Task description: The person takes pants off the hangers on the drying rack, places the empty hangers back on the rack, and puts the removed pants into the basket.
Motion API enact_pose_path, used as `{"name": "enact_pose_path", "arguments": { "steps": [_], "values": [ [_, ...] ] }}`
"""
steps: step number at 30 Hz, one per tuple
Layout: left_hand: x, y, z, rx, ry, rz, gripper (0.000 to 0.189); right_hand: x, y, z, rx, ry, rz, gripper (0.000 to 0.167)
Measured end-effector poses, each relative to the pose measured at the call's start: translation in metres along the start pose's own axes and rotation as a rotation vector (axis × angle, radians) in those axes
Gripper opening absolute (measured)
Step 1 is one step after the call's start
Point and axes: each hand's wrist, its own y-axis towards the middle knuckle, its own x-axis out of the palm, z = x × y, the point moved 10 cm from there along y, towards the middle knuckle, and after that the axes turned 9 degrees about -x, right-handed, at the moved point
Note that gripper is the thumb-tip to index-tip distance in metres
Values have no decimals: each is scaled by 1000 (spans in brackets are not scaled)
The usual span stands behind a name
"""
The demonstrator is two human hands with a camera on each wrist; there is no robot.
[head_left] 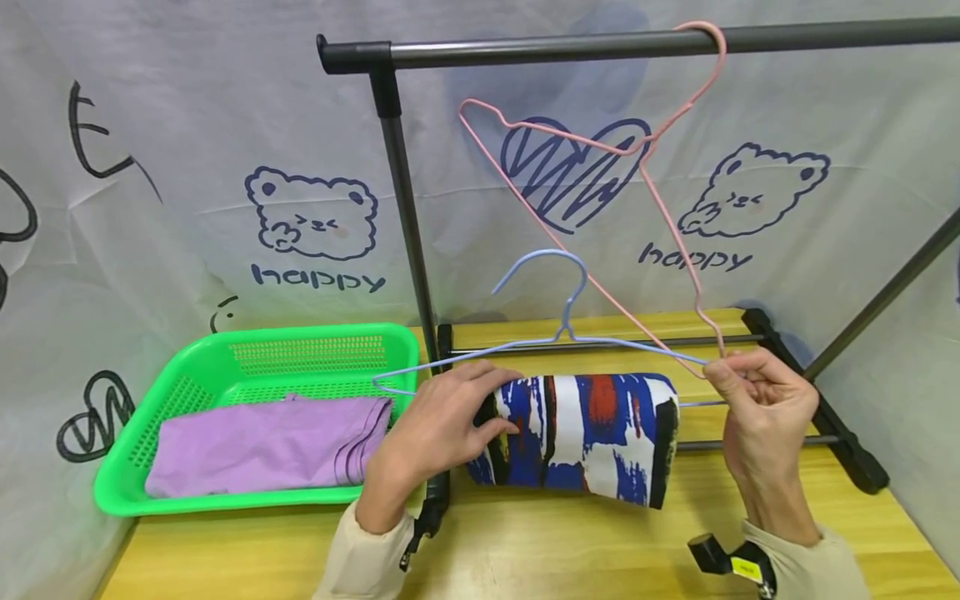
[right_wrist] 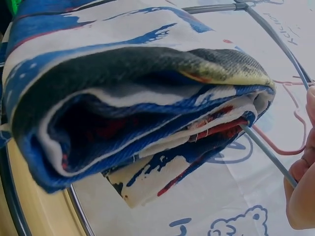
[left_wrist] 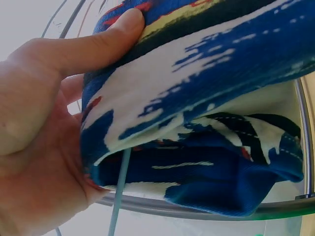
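A folded cloth in blue, white, red and black (head_left: 592,433) hangs doubled over the lower bar of a light blue hanger (head_left: 552,252). My left hand (head_left: 442,421) grips the cloth's left side, thumb on top in the left wrist view (left_wrist: 125,27) and the other fingers mostly hidden behind the cloth. At the hanger's right end, my right hand (head_left: 768,408) pinches the wire between thumb and fingers. In the right wrist view the cloth's layered open edge (right_wrist: 147,108) faces the camera, and the hanger wire (right_wrist: 268,156) runs from it to the fingers.
A pink hanger (head_left: 645,148) hangs from the dark rack rail (head_left: 525,52), its lower right corner close to my right hand. On the left, a green basket (head_left: 120,467) holds a folded purple cloth (head_left: 262,450). The rack's base bars (head_left: 795,440) cross the wooden table (head_left: 570,550).
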Motion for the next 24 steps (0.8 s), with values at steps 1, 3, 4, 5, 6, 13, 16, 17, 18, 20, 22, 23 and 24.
{"name": "enact_pose_path", "arguments": {
  "steps": [1, 3, 4, 5, 6, 13, 16, 17, 18, 20, 22, 23, 24],
  "values": [
    [-1, 0, 1, 5, 4, 9, 52, 0, 0, 0, 3, -10, -8, 4],
    [-2, 0, 3, 18, 12, 27, 50, 0, -1, -1, 9, -34, -23, 4],
    [-3, 0, 4, 25, 16, 35, 49, 1, -1, -1, 11, -47, -32, 5],
    [-4, 0, 4, 33, 21, 44, 48, 1, -1, -2, 14, -56, -39, 4],
    [-4, 0, 5, 40, 26, 53, 48, 1, -1, -2, 16, -64, -46, 4],
    [-7, -2, 8, 62, 48, 95, 44, 5, 2, -5, 35, -238, -119, 5],
    [-9, -4, 7, 57, 56, 113, 44, 6, 3, -8, 51, -389, -164, 6],
    [-9, -5, 7, 56, 58, 118, 44, 7, 4, -9, 49, -435, -183, 6],
    [-10, -5, 7, 55, 59, 123, 44, 8, 4, -11, 45, -494, -205, 7],
    [-11, -6, 8, 56, 61, 130, 44, 11, 5, -14, 52, -627, -247, 7],
    [-11, -5, 8, 56, 60, 127, 44, 12, 5, -18, 63, -727, -273, 8],
    [-10, -4, 8, 56, 59, 124, 44, 13, 5, -20, 71, -761, -280, 8],
    [-10, -3, 9, 57, 59, 122, 44, 13, 5, -21, 94, -802, -283, 8]
  ]
}}
